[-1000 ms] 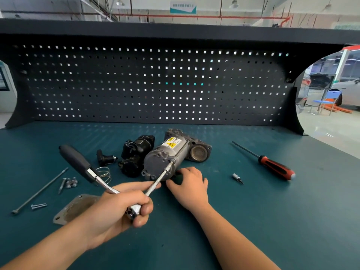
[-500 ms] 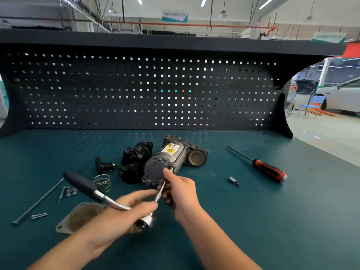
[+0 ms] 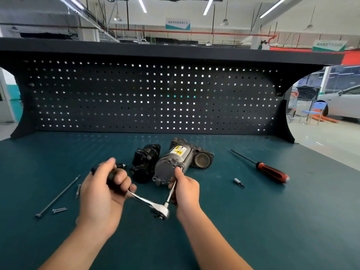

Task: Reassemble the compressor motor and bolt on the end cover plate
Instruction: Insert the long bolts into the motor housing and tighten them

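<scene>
The grey compressor motor [image 3: 172, 162] with a yellow warning label lies on the green bench, its round end facing me. A black motor part [image 3: 144, 164] lies just left of it. My left hand [image 3: 103, 193] grips the black handle of a ratchet wrench [image 3: 157, 210]. The ratchet head hangs low in front of the motor. My right hand [image 3: 185, 189] pinches the wrench's thin extension bar, whose tip meets the motor's end face near its right rim. The end cover plate is hidden behind my left hand.
A red-handled screwdriver [image 3: 270, 172] and a small bit [image 3: 239, 182] lie to the right. A long bolt [image 3: 58, 195] and short screws [image 3: 59, 210] lie at the left. A black perforated back panel [image 3: 152, 96] closes the far side of the bench.
My left hand slid from the ratchet head up to the black handle. The ratchet head dropped lower. My right hand took hold of the extension bar. The camera tilted up.
</scene>
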`<action>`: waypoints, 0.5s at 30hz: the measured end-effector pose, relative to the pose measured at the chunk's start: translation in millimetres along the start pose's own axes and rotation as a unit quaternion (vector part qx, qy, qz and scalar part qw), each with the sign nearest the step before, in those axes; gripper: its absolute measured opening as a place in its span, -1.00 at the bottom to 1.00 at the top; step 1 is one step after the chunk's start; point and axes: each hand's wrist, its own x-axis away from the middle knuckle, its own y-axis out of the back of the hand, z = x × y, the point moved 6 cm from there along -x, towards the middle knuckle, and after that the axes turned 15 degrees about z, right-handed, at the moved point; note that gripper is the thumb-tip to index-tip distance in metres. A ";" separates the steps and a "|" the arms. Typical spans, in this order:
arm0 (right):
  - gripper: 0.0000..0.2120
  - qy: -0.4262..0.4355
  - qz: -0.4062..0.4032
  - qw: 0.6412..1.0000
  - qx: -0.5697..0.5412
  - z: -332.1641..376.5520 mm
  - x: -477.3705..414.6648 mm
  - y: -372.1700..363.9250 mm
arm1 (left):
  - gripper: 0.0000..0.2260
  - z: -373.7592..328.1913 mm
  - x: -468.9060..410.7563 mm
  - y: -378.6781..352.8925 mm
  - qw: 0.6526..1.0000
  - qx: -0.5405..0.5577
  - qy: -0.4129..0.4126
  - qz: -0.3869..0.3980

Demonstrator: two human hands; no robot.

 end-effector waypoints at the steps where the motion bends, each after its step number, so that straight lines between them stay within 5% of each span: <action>1: -0.64 0.009 -0.009 1.000 0.012 -0.4 -0.5 -1.5 | -0.72 -1.6 -2.6 -3.7 1.000 -0.010 -0.007 -0.007; 8: -0.62 0.045 0.014 0.999 -0.011 -4.0 -5.4 -7.7 | -0.67 -7.0 -12.8 -5.3 0.999 -0.041 -0.011 -0.012; 15: -0.65 0.058 0.042 0.995 -0.073 -9.4 -8.0 -10.9 | -0.55 -22.7 -18.6 -49.1 0.968 -0.224 -0.064 0.099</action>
